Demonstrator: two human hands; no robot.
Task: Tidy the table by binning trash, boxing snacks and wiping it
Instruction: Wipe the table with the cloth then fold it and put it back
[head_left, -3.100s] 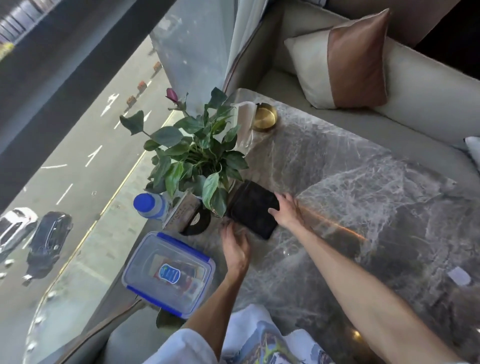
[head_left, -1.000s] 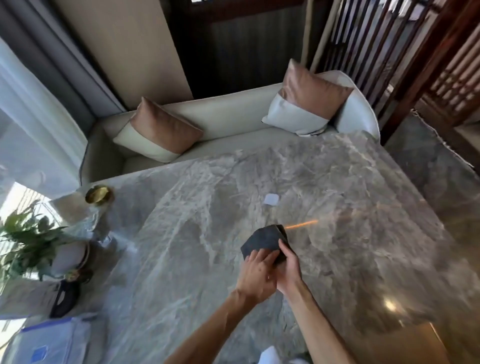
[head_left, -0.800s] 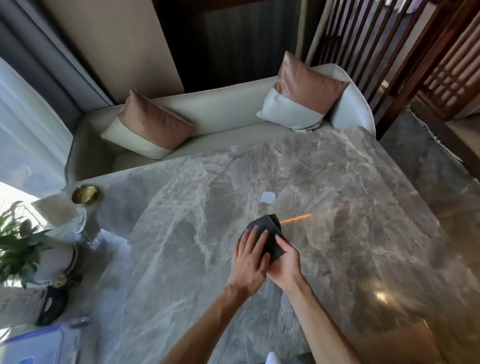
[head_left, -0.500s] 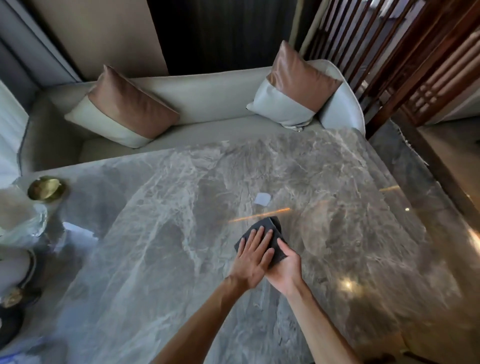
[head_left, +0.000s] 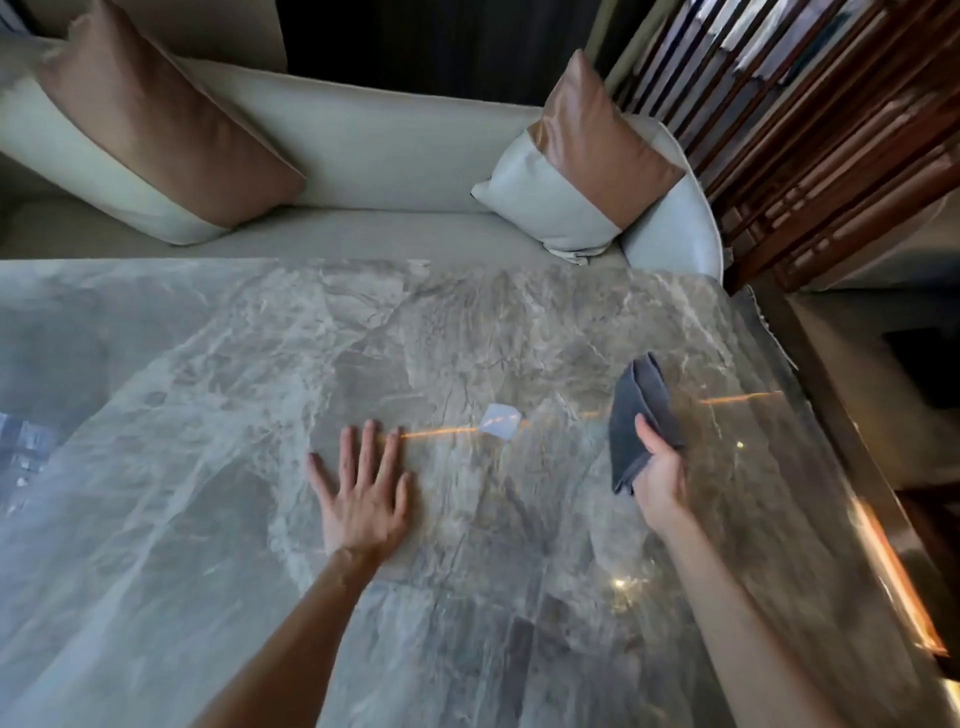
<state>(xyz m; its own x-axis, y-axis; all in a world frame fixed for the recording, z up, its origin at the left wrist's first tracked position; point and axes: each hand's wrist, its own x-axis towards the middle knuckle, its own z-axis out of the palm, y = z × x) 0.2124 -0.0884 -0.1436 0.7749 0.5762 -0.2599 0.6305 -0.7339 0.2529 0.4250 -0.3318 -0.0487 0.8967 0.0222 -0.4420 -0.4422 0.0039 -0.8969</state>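
Your left hand lies flat on the grey marble bench, palm down, to the left of the small pale scrap and a little nearer to you. Its fingers are straight, spread and holding nothing, and the tips stop short of the scrap without touching it. Your right hand is on the other side of the scrap, to its right. There the thumb and curled fingers pinch the lower part of a folded dark grey cloth. The cloth stands up out of your grip, with its free end pointing away from you. You cannot tell from this view whether it touches the bench. The scrap lies flat on the marble between your two hands, apart from both, and a thin orange streak of reflected light crosses it. Well beyond the scrap, past the far edge of the bench, a pale sofa carries a brown-and-white cushion on the left and another cushion on the right. A dark wooden slatted screen stands to the right of them.
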